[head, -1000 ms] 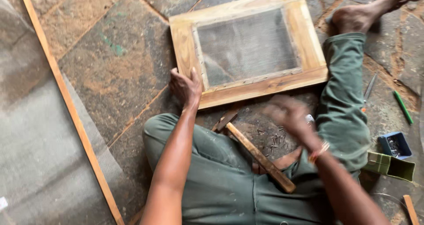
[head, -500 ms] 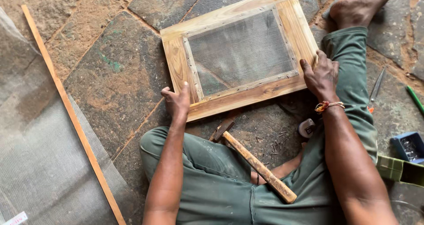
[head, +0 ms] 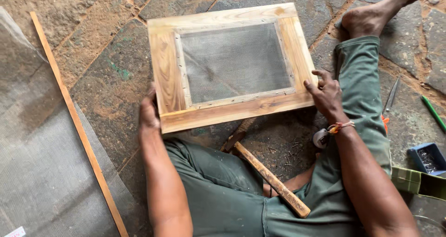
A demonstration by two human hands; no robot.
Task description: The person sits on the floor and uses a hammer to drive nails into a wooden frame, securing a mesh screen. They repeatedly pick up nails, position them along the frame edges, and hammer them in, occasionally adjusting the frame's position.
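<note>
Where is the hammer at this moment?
In the head view, the hammer lies low at centre between the person's legs, its head just below the wooden mesh frame, with neither hand on it.

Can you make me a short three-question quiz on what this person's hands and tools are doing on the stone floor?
1. True or false: both hands grip the wooden frame with wire mesh.
2. Where does the hammer lie?
A. on the mesh
B. against the person's lap, handle toward the camera
C. in the blue box
3. Fill in: a long thin wooden ______ lies on the floor to the person's left.

Key
1. True: the left hand holds the frame's near left corner, the right hand its near right corner.
2. B
3. strip, beside a sheet of grey mesh.
</note>
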